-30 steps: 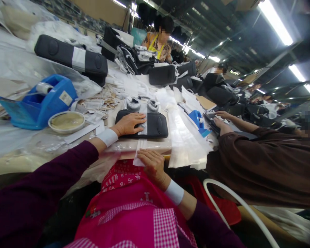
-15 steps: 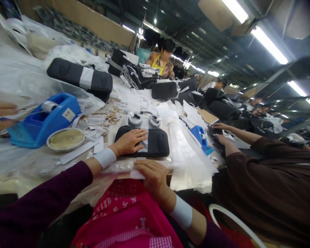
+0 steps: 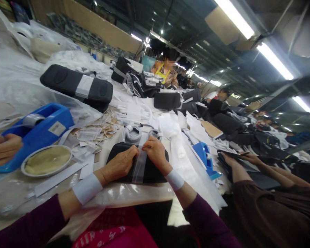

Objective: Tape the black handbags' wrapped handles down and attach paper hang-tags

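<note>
A black hard-shell case (image 3: 155,176) lies flat on the table in front of me, a translucent strip (image 3: 138,172) running across its middle. Over its far part, my left hand (image 3: 121,161) is closed, fingertips pinching at the strip's left edge. My right hand (image 3: 155,153) pinches the same strip from the right side, thumb and fingers together. Just beyond the case sits a coiled grey cable (image 3: 132,133); a second coil (image 3: 155,132) is partly hidden behind my right hand.
To the left are a blue tape dispenser (image 3: 54,119), a round dish (image 3: 48,161) and another banded black case (image 3: 77,84). Another person's hand (image 3: 5,150) is at that dispenser. White sheets (image 3: 183,165) and a smaller blue dispenser (image 3: 205,158) lie right, beside a co-worker's hands (image 3: 237,162).
My right hand has risen from the table's front edge to the strip. My left hand has gone from lying flat on the case to a pinch. The case appears nearer.
</note>
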Demonstrator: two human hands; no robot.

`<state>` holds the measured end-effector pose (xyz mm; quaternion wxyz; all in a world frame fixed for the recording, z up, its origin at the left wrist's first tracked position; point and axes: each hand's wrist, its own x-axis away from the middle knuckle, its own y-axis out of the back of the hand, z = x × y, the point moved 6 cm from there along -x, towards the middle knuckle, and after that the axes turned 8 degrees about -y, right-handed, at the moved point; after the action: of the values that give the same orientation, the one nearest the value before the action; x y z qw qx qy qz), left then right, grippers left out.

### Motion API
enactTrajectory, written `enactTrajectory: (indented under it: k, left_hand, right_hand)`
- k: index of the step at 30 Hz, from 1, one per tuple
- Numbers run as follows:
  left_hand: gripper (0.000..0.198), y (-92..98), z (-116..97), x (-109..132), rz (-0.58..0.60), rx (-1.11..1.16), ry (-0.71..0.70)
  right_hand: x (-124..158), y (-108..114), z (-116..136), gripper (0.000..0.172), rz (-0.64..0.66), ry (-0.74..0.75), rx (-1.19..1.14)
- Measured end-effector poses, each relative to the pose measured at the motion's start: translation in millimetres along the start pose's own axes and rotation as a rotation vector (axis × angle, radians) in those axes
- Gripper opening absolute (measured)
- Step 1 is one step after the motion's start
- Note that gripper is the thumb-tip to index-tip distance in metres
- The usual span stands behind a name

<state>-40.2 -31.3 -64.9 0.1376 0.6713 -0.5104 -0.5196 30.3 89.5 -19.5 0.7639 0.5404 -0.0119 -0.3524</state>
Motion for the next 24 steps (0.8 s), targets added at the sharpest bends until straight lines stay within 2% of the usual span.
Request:
enactTrajectory:
  k: [5,12,16,20,24]
  left_hand:
    - [0.017,-3.2,-0.5,-0.3,0.013,0.005,-0.012]
    - [0.036,-4.4,-7.8,-2.7,0.081,-0.179,-0.062]
    - [0.036,-5.4,-10.5,-4.2,0.108,-0.218,-0.102]
    - [0.035,-5.6,-13.5,-4.5,0.092,-0.359,-0.145]
    - [0.037,-10.7,-17.8,-6.5,0.182,-0.424,-0.207]
  right_hand:
    - [-2.0,-10.1,-10.4,0.016,0.001,-0.025,0.016]
    - [-6.4,-17.7,-16.1,0.015,0.008,-0.051,0.082]
    - [-6.9,-18.6,-16.7,0.012,0.038,-0.061,0.121]
    - [-8.9,-17.8,-15.2,0.009,0.053,-0.084,0.162]
    - [-10.1,-14.1,-4.6,0.013,0.050,-0.067,0.157]
